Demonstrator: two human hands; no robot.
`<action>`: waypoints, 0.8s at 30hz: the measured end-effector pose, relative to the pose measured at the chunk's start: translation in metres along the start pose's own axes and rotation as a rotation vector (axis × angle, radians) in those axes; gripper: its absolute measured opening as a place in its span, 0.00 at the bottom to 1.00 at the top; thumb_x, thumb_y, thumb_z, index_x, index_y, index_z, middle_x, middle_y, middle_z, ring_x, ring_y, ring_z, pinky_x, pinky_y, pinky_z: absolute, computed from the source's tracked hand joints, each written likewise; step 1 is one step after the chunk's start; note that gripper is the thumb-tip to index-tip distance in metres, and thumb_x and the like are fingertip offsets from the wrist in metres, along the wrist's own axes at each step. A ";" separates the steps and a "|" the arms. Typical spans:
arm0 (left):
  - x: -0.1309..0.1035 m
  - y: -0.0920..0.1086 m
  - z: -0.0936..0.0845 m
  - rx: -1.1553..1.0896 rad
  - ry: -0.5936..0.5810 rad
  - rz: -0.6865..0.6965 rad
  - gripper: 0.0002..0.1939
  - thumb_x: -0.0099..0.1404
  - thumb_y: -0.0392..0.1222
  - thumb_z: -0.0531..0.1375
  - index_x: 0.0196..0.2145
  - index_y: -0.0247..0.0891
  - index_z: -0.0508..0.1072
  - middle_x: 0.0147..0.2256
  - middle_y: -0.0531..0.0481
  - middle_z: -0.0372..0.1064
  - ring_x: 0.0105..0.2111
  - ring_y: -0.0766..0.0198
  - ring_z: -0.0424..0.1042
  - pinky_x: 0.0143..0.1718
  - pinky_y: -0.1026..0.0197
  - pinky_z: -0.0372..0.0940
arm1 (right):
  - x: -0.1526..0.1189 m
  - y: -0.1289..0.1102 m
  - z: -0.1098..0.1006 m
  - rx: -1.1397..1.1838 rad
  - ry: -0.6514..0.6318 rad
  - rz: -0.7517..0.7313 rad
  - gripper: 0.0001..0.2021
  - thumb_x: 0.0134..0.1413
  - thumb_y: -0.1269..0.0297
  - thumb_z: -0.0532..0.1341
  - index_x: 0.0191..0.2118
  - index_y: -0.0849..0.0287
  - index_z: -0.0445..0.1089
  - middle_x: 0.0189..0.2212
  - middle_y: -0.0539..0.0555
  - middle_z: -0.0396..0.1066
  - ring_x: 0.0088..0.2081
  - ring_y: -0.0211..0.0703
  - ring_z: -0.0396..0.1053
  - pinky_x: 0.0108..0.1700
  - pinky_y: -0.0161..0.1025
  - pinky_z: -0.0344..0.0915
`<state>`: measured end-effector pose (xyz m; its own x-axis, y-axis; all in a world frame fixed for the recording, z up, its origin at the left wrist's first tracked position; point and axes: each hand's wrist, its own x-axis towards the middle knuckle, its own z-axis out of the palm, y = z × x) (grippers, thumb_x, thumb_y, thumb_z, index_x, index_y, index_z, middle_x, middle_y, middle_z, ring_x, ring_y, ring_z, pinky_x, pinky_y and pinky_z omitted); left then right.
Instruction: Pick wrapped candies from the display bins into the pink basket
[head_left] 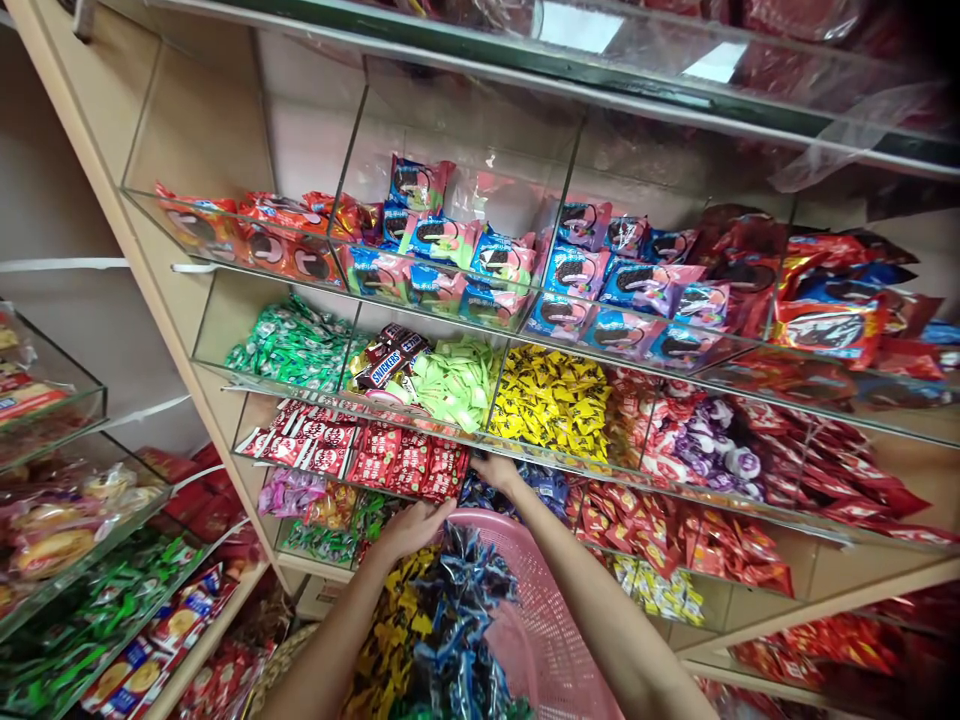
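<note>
A pink plastic basket (551, 620) below my arms holds blue-wrapped candies (469, 610), with yellow-wrapped ones (397, 630) at its left. My left hand (420, 525) is at the basket's upper left rim, beside the lower shelf; its fingertips are not clearly seen. Further up and to the right, my right hand (493, 470) reaches to the shelf edge, between the red packets (409, 460) and a compartment of dark blue candies (536, 490). What its fingers hold, if anything, is too small to tell.
Glass-fronted shelves hold green candies (289, 345), Snickers bars (390, 358), yellow candies (553, 400) and blue-pink cookie packs (574, 270). A wooden upright (139, 260) stands left of them. Another shelf unit (82, 420) is at the far left. Glass edges (637, 475) cross above the right arm.
</note>
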<state>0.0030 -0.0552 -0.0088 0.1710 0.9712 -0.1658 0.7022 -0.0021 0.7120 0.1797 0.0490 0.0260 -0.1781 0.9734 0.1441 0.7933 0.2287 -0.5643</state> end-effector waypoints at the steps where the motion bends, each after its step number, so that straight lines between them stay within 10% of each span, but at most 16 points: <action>1: 0.000 0.001 0.000 0.003 -0.005 -0.007 0.34 0.56 0.69 0.38 0.20 0.38 0.67 0.21 0.49 0.66 0.26 0.59 0.67 0.26 0.65 0.50 | -0.002 0.000 0.000 0.008 -0.001 -0.011 0.15 0.45 0.63 0.59 0.42 0.56 0.69 0.34 0.52 0.72 0.38 0.47 0.69 0.41 0.38 0.63; 8: -0.003 0.006 -0.005 0.027 -0.016 -0.025 0.35 0.56 0.70 0.37 0.20 0.38 0.66 0.21 0.50 0.66 0.24 0.60 0.65 0.26 0.65 0.50 | -0.027 -0.007 -0.011 0.082 0.062 -0.113 0.17 0.47 0.66 0.56 0.46 0.58 0.64 0.42 0.54 0.68 0.46 0.46 0.64 0.48 0.41 0.60; 15: 0.000 0.004 -0.004 0.035 -0.028 -0.039 0.34 0.55 0.70 0.38 0.19 0.38 0.65 0.21 0.50 0.66 0.25 0.59 0.66 0.26 0.65 0.51 | -0.119 -0.014 -0.027 0.262 0.120 -0.187 0.16 0.53 0.62 0.53 0.49 0.57 0.59 0.40 0.55 0.66 0.30 0.39 0.64 0.35 0.39 0.64; 24: 0.001 0.001 -0.002 -0.003 -0.034 0.011 0.34 0.57 0.68 0.39 0.23 0.38 0.68 0.24 0.50 0.69 0.27 0.60 0.67 0.30 0.66 0.53 | -0.196 0.016 -0.033 0.289 0.036 -0.170 0.14 0.54 0.61 0.54 0.47 0.54 0.61 0.46 0.54 0.64 0.47 0.44 0.63 0.49 0.40 0.60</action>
<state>0.0026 -0.0535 -0.0072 0.2025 0.9624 -0.1810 0.6978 -0.0121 0.7162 0.2461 -0.1388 0.0157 -0.2688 0.9212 0.2813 0.5555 0.3868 -0.7361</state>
